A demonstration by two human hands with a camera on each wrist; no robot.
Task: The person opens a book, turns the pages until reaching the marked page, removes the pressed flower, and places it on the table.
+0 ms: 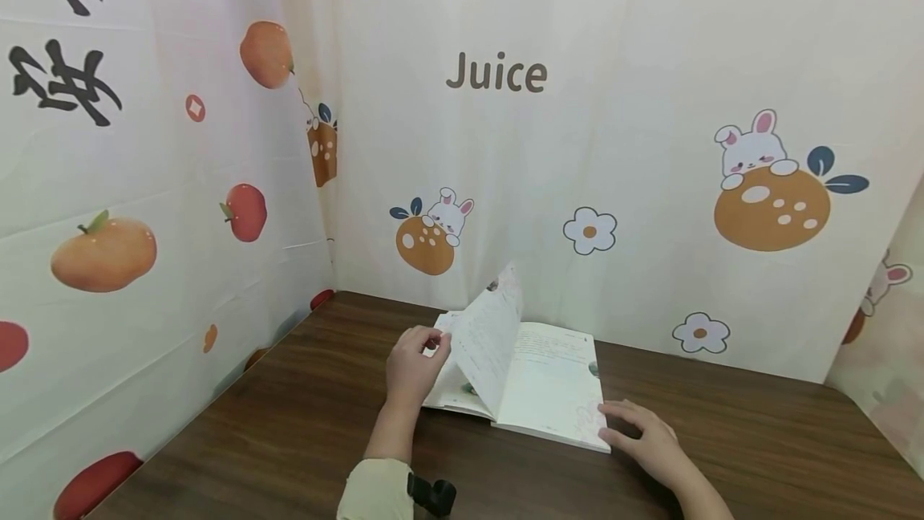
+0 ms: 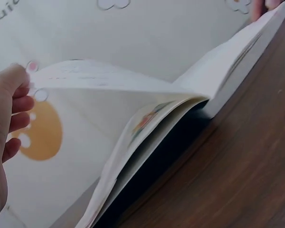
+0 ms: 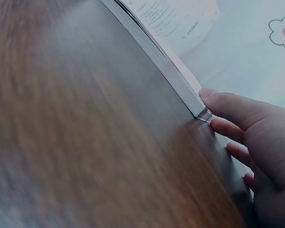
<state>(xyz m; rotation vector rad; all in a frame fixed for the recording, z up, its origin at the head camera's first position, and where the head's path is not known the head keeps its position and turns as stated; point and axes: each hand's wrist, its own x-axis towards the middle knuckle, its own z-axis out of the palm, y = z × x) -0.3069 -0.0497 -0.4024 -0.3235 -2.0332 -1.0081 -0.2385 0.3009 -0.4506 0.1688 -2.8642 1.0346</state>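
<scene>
White curtains [image 1: 650, 62] printed with oranges, rabbits, flowers and the word "Juice" enclose our workspace on three sides. Below them lies our dark wooden table [image 1: 289, 440], seen in all three views. Toward the back of the table, near the rear curtain, rests an open book [image 1: 537, 379], its right-hand block of pages lying flat. One page [image 1: 491, 335] stands lifted and curved above the middle of the book; the left wrist view shows it arching over the pages beneath. Our left hand [image 1: 413, 366] sits at the book's left side, fingers curled and pinching the raised page at its outer edge. Our right hand [image 1: 646, 438] rests on the table at the book's near right corner, fingers relaxed and spread, the fingertips [image 3: 210, 95] touching that corner. A pale sleeve [image 1: 375, 489] covers our left forearm.
</scene>
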